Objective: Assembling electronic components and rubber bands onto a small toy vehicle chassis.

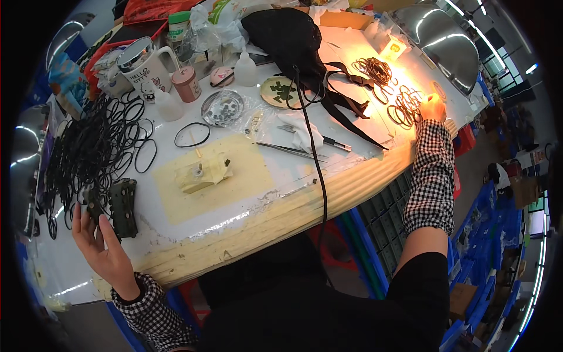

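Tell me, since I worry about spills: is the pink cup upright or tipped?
Upright. The pink cup stands on its base on the table, its rim facing up, beside the white mug.

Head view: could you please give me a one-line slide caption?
Left hand beside a dark green block; right hand on lamplit rings at a cluttered workbench.

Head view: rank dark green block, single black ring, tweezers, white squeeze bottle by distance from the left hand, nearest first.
From the left hand:
1. Dark green block, right beside the fingers at the table's left edge.
2. Single black ring, lying alone mid-table, up and right.
3. Tweezers, centre, past the tan mat.
4. White squeeze bottle, at the back, near the black bag.
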A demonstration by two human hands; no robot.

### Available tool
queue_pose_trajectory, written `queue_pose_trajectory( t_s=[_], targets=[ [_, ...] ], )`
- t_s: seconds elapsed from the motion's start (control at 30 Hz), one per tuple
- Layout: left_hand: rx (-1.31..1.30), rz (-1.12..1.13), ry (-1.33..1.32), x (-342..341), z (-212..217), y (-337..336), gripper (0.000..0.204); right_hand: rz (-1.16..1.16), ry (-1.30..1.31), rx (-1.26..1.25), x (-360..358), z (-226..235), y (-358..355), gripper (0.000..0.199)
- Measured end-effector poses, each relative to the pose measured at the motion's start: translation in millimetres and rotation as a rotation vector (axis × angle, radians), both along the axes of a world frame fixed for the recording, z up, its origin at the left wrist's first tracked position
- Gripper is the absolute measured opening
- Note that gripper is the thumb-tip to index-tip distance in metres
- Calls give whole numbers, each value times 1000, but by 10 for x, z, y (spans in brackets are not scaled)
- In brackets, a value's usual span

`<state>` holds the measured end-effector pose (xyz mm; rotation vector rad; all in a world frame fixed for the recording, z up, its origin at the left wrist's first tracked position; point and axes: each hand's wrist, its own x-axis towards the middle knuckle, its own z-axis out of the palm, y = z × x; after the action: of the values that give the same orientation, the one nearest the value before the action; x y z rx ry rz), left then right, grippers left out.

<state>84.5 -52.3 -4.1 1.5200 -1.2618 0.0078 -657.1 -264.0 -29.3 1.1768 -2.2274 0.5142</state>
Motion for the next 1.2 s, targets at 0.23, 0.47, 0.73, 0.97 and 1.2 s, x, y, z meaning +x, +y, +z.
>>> queue_pose_trajectory(
  t_s=[0.23,0.47,0.73,0.97,1.2],
  targets=[
    [-77,-365,725,205,79,212,48,259,-51,-160,562,141,86,13],
    [-143,-775,1225,329,-51,338,54,330,-201,-257,514,159,232,12],
    [-90,-832,1268,248,-4,361,59,600,-361,-469,960,307,552,9],
    [153,-875,1261,-347,-109,359,60,1198,-742,70,3390,733,1428,4],
    [572,-1156,1383,-950,-20,141,46,1563,-806,318,4221,655,1576,7]
  ],
)
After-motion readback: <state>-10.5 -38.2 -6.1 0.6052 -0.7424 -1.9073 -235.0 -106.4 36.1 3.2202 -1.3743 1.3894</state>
